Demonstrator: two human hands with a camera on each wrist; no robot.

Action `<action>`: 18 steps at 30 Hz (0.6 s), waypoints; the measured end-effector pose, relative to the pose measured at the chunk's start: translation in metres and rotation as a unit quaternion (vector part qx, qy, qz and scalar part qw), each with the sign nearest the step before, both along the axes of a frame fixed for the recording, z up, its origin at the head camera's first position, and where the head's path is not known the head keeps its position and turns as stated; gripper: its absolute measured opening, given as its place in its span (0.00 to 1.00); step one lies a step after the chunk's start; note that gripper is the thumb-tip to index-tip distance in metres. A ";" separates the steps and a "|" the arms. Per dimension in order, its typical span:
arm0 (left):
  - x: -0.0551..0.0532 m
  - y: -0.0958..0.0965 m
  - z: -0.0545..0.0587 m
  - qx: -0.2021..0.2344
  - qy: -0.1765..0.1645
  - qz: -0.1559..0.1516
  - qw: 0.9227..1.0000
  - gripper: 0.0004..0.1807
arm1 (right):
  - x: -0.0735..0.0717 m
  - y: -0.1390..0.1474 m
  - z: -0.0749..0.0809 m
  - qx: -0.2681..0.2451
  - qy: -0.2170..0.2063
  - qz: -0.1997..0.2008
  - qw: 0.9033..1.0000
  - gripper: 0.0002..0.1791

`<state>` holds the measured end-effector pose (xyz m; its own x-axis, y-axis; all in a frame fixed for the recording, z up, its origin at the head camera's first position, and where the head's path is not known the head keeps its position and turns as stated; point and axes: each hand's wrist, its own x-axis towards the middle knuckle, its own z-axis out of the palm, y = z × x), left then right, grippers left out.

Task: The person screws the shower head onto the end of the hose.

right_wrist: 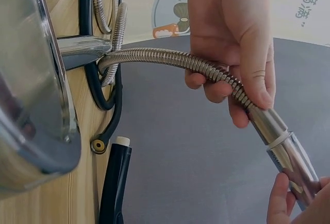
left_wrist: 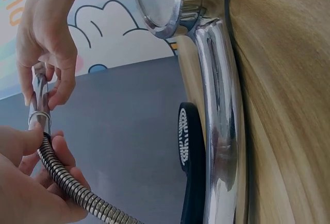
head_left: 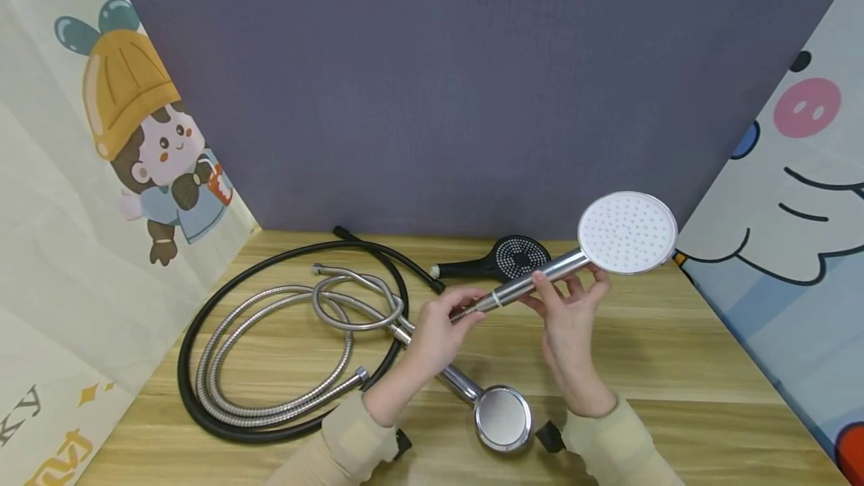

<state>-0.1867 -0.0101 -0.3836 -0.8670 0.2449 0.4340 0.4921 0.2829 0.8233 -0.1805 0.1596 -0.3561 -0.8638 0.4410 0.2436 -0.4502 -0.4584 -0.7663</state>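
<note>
A chrome shower head (head_left: 628, 232) with a round white spray face is held above the table, its handle (head_left: 540, 280) slanting down to the left. My right hand (head_left: 572, 325) grips that handle between thumb and fingers. At its lower end, my left hand (head_left: 442, 328) pinches the metal connector (right_wrist: 268, 126) of a ribbed metal shower hose (left_wrist: 72, 183). The connector meets the handle at a pale ring; whether it is fully threaded cannot be told. From my left hand the hose runs back toward the coils on the table.
A second chrome shower head (head_left: 502, 418) lies in front of my hands. Behind them is a black shower head (head_left: 516, 257). Coiled metal hose (head_left: 216, 366) and black hose (head_left: 185, 366) lie at left on the wooden table (head_left: 702, 366). A grey panel (head_left: 418, 96) stands behind.
</note>
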 end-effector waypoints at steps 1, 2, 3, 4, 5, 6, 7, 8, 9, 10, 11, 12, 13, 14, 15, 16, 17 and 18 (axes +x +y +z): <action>0.000 0.000 0.000 -0.004 0.003 0.000 1.000 0.15 | 0.000 0.000 0.000 0.000 -0.001 -0.001 1.000 0.39; 0.000 -0.001 0.000 -0.008 0.007 0.001 1.000 0.15 | 0.000 0.000 0.000 0.000 -0.001 -0.001 1.000 0.39; 0.000 -0.001 -0.001 -0.012 0.009 0.002 1.000 0.16 | 0.000 0.000 0.000 0.000 -0.002 -0.001 1.000 0.39; 0.001 -0.002 -0.001 -0.015 0.009 0.003 1.000 0.16 | 0.000 0.000 0.000 0.000 -0.002 -0.001 1.000 0.39; 0.001 -0.002 -0.001 -0.018 0.008 0.004 1.000 0.16 | 0.000 -0.001 0.000 0.000 -0.002 -0.001 1.000 0.39; 0.001 -0.002 -0.002 -0.021 0.006 0.005 1.000 0.17 | 0.000 -0.001 0.000 0.001 -0.002 0.000 1.000 0.39; 0.001 -0.003 -0.003 -0.023 0.004 0.007 1.000 0.17 | 0.000 0.000 0.000 0.000 -0.001 0.001 1.000 0.39; 0.000 -0.003 -0.003 -0.023 0.001 0.008 1.000 0.17 | 0.000 -0.001 0.000 0.001 -0.001 0.002 1.000 0.39; 0.000 -0.003 -0.004 -0.024 -0.002 0.009 1.000 0.17 | 0.000 0.000 0.000 0.001 -0.001 0.002 1.000 0.39; 0.000 -0.003 -0.004 -0.024 -0.004 0.010 1.000 0.16 | 0.000 0.000 0.000 0.001 -0.001 0.002 1.000 0.39; 0.000 -0.003 -0.004 -0.023 -0.005 0.010 1.000 0.16 | 0.000 0.000 0.000 0.001 -0.001 0.003 1.000 0.39; 0.000 -0.003 -0.005 -0.021 -0.006 0.009 1.000 0.15 | 0.000 0.000 0.000 0.000 -0.002 0.003 1.000 0.39; 0.000 -0.003 -0.005 -0.018 -0.007 0.009 1.000 0.15 | 0.000 0.000 0.000 0.000 -0.002 0.003 1.000 0.39; -0.001 -0.003 -0.005 -0.015 -0.008 0.009 1.000 0.14 | 0.000 -0.001 0.000 0.001 -0.004 0.002 1.000 0.39; -0.001 -0.003 -0.005 -0.012 -0.008 0.009 1.000 0.14 | 0.000 -0.001 0.000 0.000 -0.004 0.002 1.000 0.39; -0.001 -0.003 -0.006 -0.008 -0.008 0.008 1.000 0.14 | 0.000 -0.001 0.000 0.000 -0.004 0.002 1.000 0.39; -0.002 -0.003 -0.006 -0.004 -0.008 0.008 1.000 0.14 | 0.000 -0.001 0.001 0.001 -0.004 0.002 1.000 0.39; -0.002 -0.003 -0.007 -0.001 -0.008 0.008 1.000 0.14 | 0.000 -0.001 0.001 0.000 -0.004 0.002 1.000 0.39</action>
